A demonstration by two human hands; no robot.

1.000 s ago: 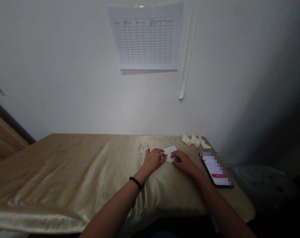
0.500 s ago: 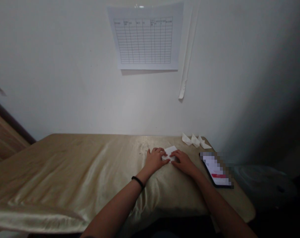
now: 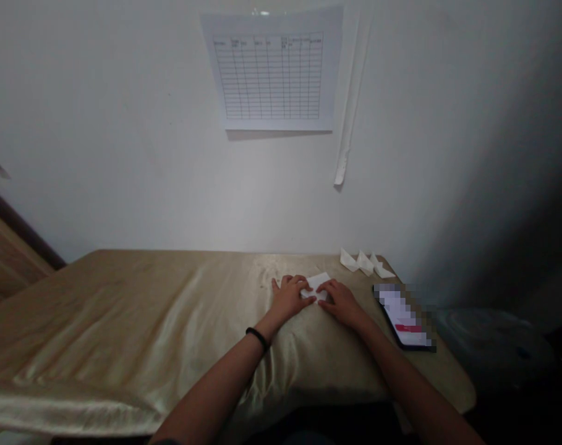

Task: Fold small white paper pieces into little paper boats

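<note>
A small folded piece of white paper (image 3: pixel 319 282) lies on the cloth-covered table between my two hands. My left hand (image 3: pixel 290 296), with a black band on its wrist, grips the paper's left side with thumb and fingers. From the right, my right hand (image 3: pixel 340 303) holds the opposite side, its fingers curled and thumb close to the left thumb. Part of the paper is hidden under the fingers. Three folded white paper boats (image 3: pixel 366 264) stand in a row beyond my right hand, near the table's back edge.
A phone with a lit, blurred screen (image 3: pixel 404 318) lies right of my right forearm. Wrinkled gold satin cloth (image 3: pixel 123 327) covers the table. The wall behind carries a printed table sheet (image 3: pixel 274 74) and a white strip (image 3: pixel 348 123). A wooden piece (image 3: pixel 12 247) stands at far left.
Both hands stay on the paper, with only a very slight shift of the fingers. The boats and phone have not moved on the table.
</note>
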